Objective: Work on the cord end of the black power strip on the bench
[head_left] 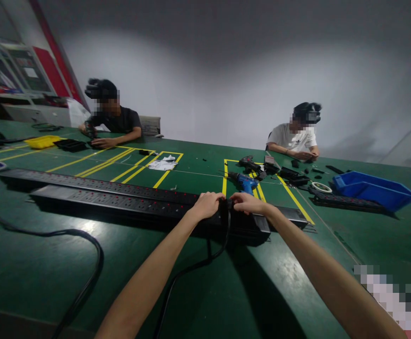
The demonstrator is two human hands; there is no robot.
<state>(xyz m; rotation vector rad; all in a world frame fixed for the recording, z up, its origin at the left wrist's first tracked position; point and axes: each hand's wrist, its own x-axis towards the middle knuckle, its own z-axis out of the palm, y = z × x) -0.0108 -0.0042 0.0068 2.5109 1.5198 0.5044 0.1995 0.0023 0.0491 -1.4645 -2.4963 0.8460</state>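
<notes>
Two long black power strips with rows of sockets and red dots lie side by side on the green table. My left hand rests over the nearer strip close to its right end, its fingers curled down against it and partly hidden. Beside it, my right hand is closed on a black plug, which is at the strip's top face; whether it is fully seated I cannot tell. From the plug a black cord hangs over the strip's near side and runs toward me.
Beyond my hands lie a blue cordless drill, a second drill and loose black parts. A blue bin stands right, a yellow tray far left. Another cable curves at left. Two people sit across the table.
</notes>
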